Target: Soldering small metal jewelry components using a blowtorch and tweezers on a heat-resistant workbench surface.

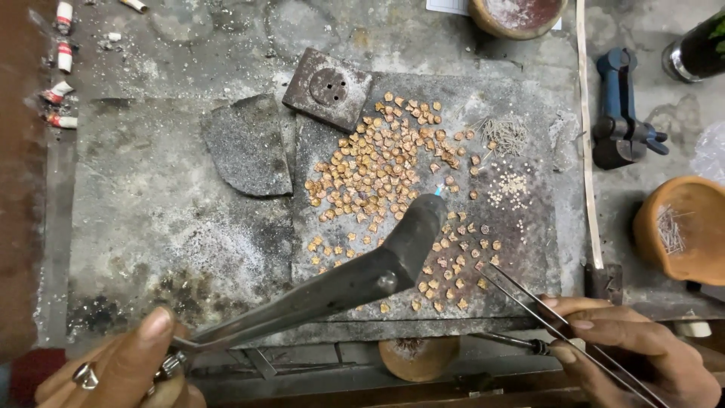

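My left hand (124,370), with a ring on one finger, grips the rear end of a dark metal blowtorch (347,279). Its bent nozzle points up and to the right, with a small blue flame at the tip above many small golden-brown metal pieces (377,166) spread on a grey stone slab (521,242). My right hand (634,347) holds long steel tweezers (529,298). Their tips rest beside the lower cluster of pieces (461,264).
On the slab lie a heap of thin wire bits (502,134) and tiny pale beads (510,187). A square block with holes (328,88), a curved dark shard (248,145), a blue tool (619,109), an orange clay bowl of pins (680,227) and another bowl (517,15) surround it.
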